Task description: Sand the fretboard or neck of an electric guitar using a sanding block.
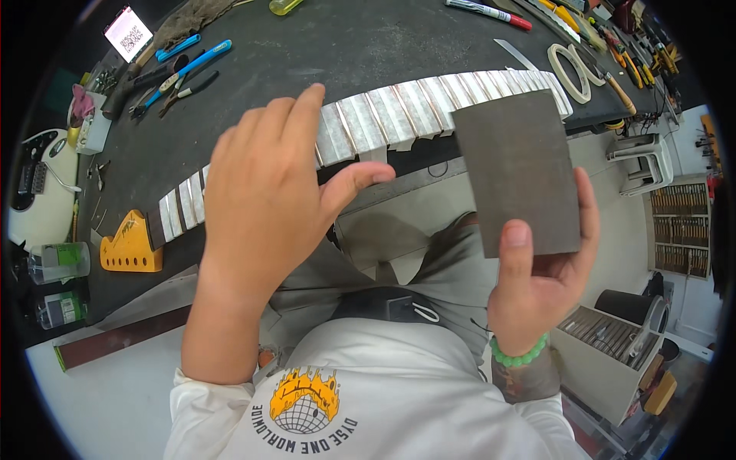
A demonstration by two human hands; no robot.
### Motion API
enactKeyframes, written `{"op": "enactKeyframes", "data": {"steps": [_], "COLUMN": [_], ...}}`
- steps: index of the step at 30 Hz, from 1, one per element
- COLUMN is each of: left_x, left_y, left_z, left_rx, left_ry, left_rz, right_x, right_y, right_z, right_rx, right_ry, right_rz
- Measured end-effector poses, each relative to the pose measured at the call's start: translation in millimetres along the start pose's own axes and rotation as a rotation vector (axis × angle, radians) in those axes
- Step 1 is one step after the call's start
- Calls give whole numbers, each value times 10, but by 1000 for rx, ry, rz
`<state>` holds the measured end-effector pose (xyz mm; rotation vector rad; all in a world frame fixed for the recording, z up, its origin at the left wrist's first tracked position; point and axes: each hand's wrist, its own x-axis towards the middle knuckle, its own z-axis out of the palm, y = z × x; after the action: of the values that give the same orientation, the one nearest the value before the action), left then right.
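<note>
A guitar neck [376,119] lies slantwise along the bench's near edge, its fretboard covered in pale tape strips between the metal frets. Over its left half is my left hand [264,169], fingers stretched out and thumb apart, holding nothing. That hand hides part of the fretboard; whether it presses on it I cannot tell. In my right hand [533,299] is a dark grey sheet of sandpaper [521,169], gripped at its lower end between thumb and fingers. The sheet is raised in front of the neck's right part and covers some of it. A yellow neck rest [132,244] is at the neck's left end.
Blue-handled pliers [184,77] and a lit phone [128,34] are at the back left. A red-capped marker [489,14], a tape roll [569,74] and several hand tools lie at the back right. Clear plastic tubs [60,262] stand at the left edge.
</note>
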<state>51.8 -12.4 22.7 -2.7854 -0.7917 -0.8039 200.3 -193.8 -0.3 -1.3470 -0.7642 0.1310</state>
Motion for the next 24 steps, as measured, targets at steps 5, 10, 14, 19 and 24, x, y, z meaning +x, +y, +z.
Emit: {"op": "enactKeyframes", "data": {"steps": [5,10,14,19,24], "left_x": [-58,-70,-88,-74,-87], "left_y": [50,11,2,-13,-53], "left_z": [83,162,196,171,167], "left_rx": [144,190,186,160,149], "left_ry": [10,101,144,52,33], "left_rz": [-80,-12,-24,-37,-58], "right_x": [-20,10,168,-107,509], "right_y": [224,137,200,30,-23], "right_z": [-32,174,332,222,642], "right_rx": [-483,-596,-601,-725,-730], "right_ry": [-13,-59,-97,-143,-316], "right_rz": [-551,-639,-795,-687,-685]}}
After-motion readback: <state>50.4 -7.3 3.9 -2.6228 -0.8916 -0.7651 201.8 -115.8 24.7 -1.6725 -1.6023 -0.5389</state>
